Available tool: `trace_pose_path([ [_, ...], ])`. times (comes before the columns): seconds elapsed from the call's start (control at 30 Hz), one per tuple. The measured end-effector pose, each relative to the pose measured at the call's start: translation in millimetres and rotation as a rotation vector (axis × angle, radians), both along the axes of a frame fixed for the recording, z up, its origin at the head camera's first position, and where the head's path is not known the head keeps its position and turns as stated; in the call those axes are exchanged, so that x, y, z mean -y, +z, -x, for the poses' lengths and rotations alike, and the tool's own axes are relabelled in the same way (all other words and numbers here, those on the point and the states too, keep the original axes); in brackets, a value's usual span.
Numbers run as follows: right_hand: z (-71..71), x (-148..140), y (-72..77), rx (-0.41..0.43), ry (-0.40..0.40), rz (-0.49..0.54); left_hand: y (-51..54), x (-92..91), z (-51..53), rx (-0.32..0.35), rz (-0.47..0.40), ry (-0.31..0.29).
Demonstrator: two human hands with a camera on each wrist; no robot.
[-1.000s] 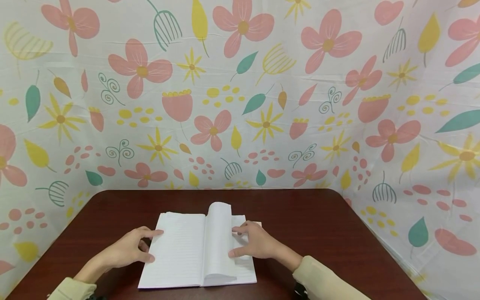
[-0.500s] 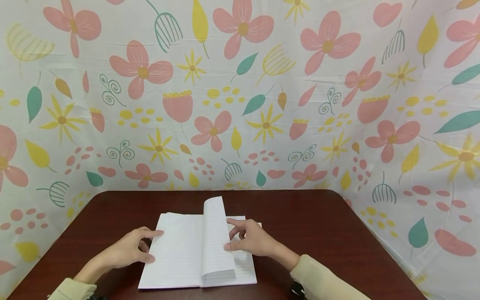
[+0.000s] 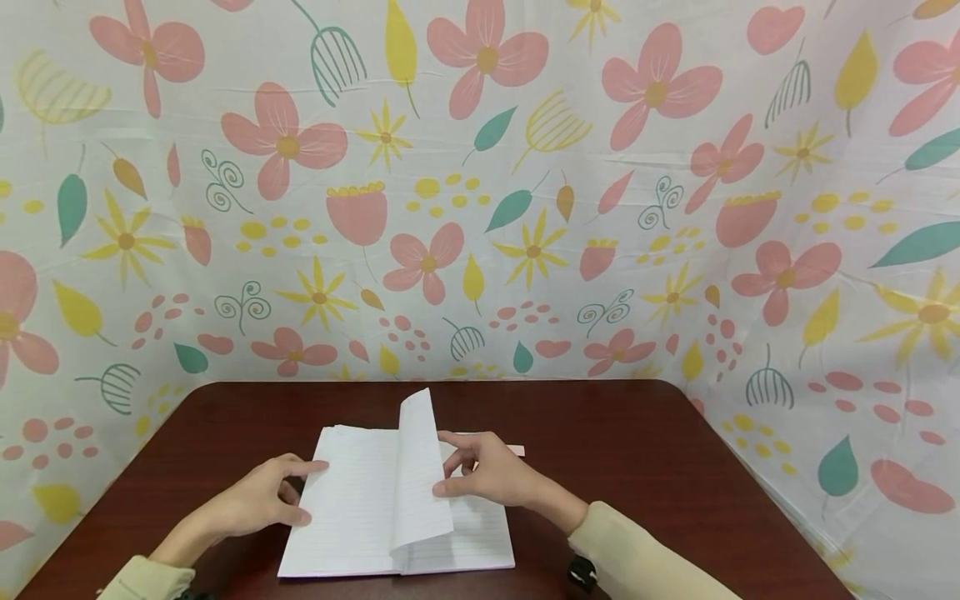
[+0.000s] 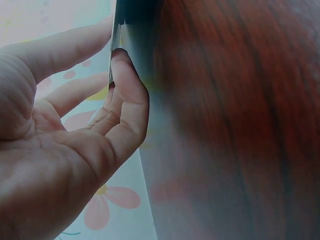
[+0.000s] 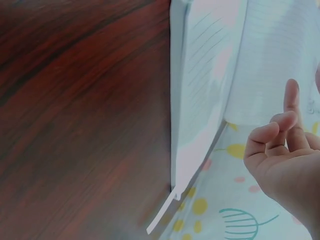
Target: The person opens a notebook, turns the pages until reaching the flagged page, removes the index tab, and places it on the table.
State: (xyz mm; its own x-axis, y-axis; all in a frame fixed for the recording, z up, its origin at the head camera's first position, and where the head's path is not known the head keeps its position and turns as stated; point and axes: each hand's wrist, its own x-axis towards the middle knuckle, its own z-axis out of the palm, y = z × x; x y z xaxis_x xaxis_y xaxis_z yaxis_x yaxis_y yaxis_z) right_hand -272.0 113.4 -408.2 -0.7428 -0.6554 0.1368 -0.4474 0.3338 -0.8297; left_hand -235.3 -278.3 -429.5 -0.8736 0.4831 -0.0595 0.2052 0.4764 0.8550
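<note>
An open notebook (image 3: 348, 500) with lined white pages lies on the table, and a raised leaf (image 3: 422, 483) stands up near its middle. My left hand (image 3: 251, 500) holds the notebook's left edge, thumb and index finger on the page; in the left wrist view other fingers of the left hand (image 4: 75, 130) curl behind that edge. My right hand (image 3: 495, 471) has its thumb and index finger at the free edge of the raised leaf, pinching it. In the right wrist view the right hand (image 5: 285, 150) is partly cut off, beside the pages (image 5: 207, 85).
The dark red-brown table (image 3: 615, 467) extends around the notebook. A small pale pink strip (image 3: 517, 450) sticks out past the notebook's right side. Behind and beside the table hangs a white cloth (image 3: 480, 208) with flowers and leaves.
My right hand has moved left with the leaf, which now stands more upright and leans further over to the left. The left hand has stayed in place.
</note>
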Motion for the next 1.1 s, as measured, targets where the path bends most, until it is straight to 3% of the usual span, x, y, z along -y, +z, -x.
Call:
trace_pose_path([
  [0.5,-0.7,26.0,-4.0,0.007,-0.001,-0.001,-1.0,-0.8,-0.8,-0.011,0.0,0.006],
  [0.83,-7.4,39.7,-4.1,-0.008,-0.016,-0.055,-0.1,-0.9,-1.2,-0.003,-0.007,0.003],
  [1.1,-9.0,44.8,-7.2,-0.025,0.041,-0.083,-0.3,-0.4,0.3,-0.009,-0.012,-0.006],
])
